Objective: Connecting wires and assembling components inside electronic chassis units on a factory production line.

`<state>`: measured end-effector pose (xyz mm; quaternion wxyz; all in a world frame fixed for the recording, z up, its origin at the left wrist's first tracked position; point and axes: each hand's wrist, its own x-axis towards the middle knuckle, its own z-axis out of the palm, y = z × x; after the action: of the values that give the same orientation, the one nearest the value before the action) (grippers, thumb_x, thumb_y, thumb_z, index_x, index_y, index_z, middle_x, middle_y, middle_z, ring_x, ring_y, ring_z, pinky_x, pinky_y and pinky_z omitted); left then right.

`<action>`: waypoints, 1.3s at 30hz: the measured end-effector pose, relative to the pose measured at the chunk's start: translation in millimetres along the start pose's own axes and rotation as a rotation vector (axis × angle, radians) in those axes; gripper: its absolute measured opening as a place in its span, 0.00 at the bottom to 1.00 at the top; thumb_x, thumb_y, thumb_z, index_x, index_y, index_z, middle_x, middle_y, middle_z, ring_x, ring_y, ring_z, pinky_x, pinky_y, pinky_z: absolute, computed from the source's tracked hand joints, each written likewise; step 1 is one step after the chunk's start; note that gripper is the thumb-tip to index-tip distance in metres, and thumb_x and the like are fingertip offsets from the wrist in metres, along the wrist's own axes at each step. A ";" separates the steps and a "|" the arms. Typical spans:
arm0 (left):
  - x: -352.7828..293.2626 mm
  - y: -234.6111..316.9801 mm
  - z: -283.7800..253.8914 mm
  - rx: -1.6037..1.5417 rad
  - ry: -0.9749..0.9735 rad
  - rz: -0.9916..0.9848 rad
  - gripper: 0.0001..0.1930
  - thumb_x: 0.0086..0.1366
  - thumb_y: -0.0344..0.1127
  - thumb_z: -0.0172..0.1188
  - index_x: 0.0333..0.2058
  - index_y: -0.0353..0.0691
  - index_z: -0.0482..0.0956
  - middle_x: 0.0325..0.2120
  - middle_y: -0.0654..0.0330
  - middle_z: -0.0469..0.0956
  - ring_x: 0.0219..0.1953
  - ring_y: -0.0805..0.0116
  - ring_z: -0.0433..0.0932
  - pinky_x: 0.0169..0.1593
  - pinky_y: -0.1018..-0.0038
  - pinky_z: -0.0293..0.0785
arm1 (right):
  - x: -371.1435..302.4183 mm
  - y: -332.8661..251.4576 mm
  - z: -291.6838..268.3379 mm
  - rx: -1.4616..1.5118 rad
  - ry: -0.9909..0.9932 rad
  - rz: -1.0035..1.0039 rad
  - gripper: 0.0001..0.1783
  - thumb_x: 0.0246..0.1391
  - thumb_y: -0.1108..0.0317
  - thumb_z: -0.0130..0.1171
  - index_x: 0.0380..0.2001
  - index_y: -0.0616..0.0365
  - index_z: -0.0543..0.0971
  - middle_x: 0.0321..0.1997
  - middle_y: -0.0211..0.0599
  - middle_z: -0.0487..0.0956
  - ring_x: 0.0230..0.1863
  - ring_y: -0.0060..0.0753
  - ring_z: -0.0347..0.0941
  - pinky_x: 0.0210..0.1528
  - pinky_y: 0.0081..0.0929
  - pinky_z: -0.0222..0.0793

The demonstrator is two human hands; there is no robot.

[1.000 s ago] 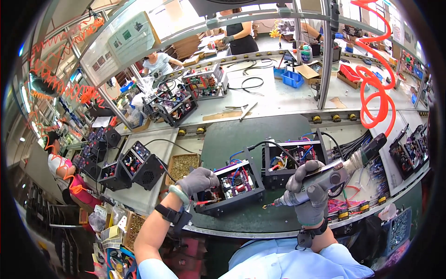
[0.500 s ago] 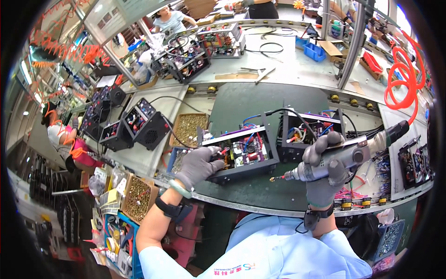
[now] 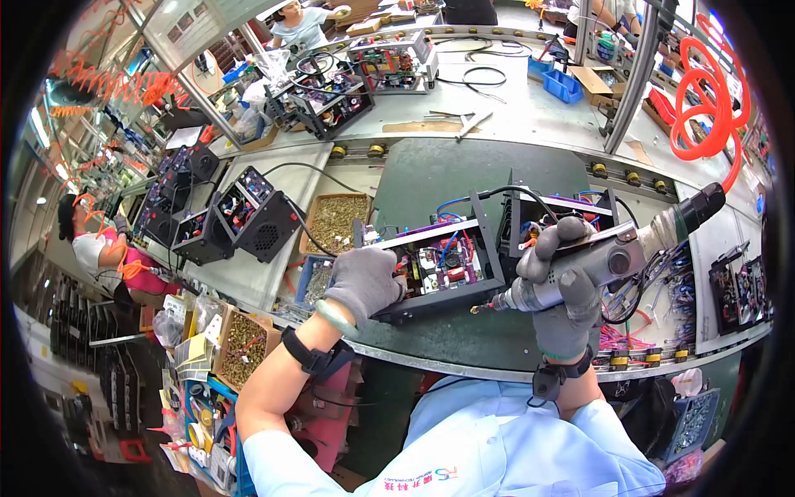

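My left hand (image 3: 364, 283), in a grey glove, curls around the left end of an open black machine chassis (image 3: 451, 301) with boards and wires inside. The fingertips are partly hidden against the frame. A silver air screwdriver (image 3: 617, 263) lies in the grip of my gloved right hand (image 3: 570, 323), pointing left. At its bit tip sits a small brass-coloured screw (image 3: 474, 310), just off the chassis' lower right corner. Behind the tool stands a second open chassis (image 3: 571, 209), partly covered by my fingers. Both units rest on a dark green work surface (image 3: 464, 341).
A red coiled air hose (image 3: 704, 108) runs up from the screwdriver. Bins of screws (image 3: 335, 224) lie left of the chassis. More black units (image 3: 261, 217) stand farther left. Wire bundles (image 3: 662, 311) lie at the right. People (image 3: 300, 31) work beyond the bench.
The screwdriver and my right hand have shifted left and slightly up, bringing the bit nearer the chassis corner. My left hand stays on the chassis, its fingers more curled.
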<state>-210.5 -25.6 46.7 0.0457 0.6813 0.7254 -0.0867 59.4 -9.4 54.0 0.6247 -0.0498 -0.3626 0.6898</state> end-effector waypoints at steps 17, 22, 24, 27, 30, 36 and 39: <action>32.6 12.5 -10.2 0.043 -0.224 0.101 0.15 0.60 0.47 0.64 0.39 0.43 0.87 0.37 0.53 0.85 0.43 0.53 0.85 0.46 0.58 0.81 | 40.0 48.6 3.9 -0.079 -0.043 -0.057 0.28 0.56 0.68 0.70 0.58 0.54 0.72 0.47 0.35 0.77 0.41 0.27 0.78 0.41 0.27 0.79; 13.5 -2.8 27.0 -0.188 0.017 0.093 0.17 0.62 0.50 0.64 0.38 0.42 0.82 0.37 0.52 0.84 0.43 0.50 0.84 0.47 0.56 0.79 | 56.3 88.2 2.2 -0.033 0.011 0.004 0.25 0.56 0.75 0.67 0.56 0.54 0.73 0.46 0.35 0.78 0.41 0.24 0.78 0.36 0.22 0.77; 13.5 -4.0 32.1 -0.212 0.031 0.093 0.16 0.62 0.49 0.63 0.38 0.42 0.82 0.36 0.52 0.84 0.43 0.50 0.83 0.47 0.56 0.79 | 61.9 105.9 -1.3 -0.126 0.015 -0.014 0.22 0.55 0.78 0.66 0.53 0.57 0.75 0.43 0.33 0.80 0.41 0.21 0.77 0.37 0.20 0.76; 13.9 -2.5 31.5 -0.225 0.076 0.112 0.14 0.62 0.47 0.63 0.38 0.42 0.82 0.36 0.52 0.84 0.42 0.50 0.84 0.47 0.56 0.79 | 64.7 124.0 -7.9 -0.233 -0.017 -0.054 0.21 0.55 0.79 0.66 0.52 0.58 0.76 0.43 0.33 0.80 0.42 0.19 0.77 0.42 0.21 0.76; 12.0 -0.1 29.3 -0.216 0.071 0.085 0.13 0.62 0.44 0.62 0.37 0.42 0.82 0.35 0.52 0.83 0.41 0.50 0.84 0.46 0.56 0.79 | 63.4 132.7 -10.8 -0.252 -0.009 -0.002 0.20 0.54 0.78 0.66 0.50 0.59 0.76 0.43 0.32 0.81 0.43 0.19 0.76 0.46 0.23 0.75; 9.8 2.3 34.7 -0.213 0.149 0.089 0.11 0.61 0.42 0.62 0.35 0.41 0.81 0.32 0.51 0.82 0.38 0.50 0.83 0.42 0.56 0.80 | 62.1 135.1 -7.5 -0.308 -0.069 -0.066 0.20 0.53 0.78 0.66 0.49 0.59 0.76 0.43 0.31 0.80 0.43 0.21 0.76 0.47 0.24 0.75; 7.6 2.6 37.4 -0.215 0.251 0.094 0.11 0.60 0.42 0.63 0.34 0.40 0.81 0.31 0.52 0.82 0.37 0.50 0.83 0.40 0.56 0.80 | 73.0 135.4 -4.5 -0.288 -0.304 -0.113 0.19 0.53 0.78 0.67 0.48 0.59 0.77 0.43 0.30 0.79 0.44 0.20 0.75 0.47 0.23 0.74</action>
<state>-210.4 -25.1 8.5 0.0316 0.7111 0.6979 0.0794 -65.7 63.9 2.6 0.5870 -0.0136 -0.5498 0.5942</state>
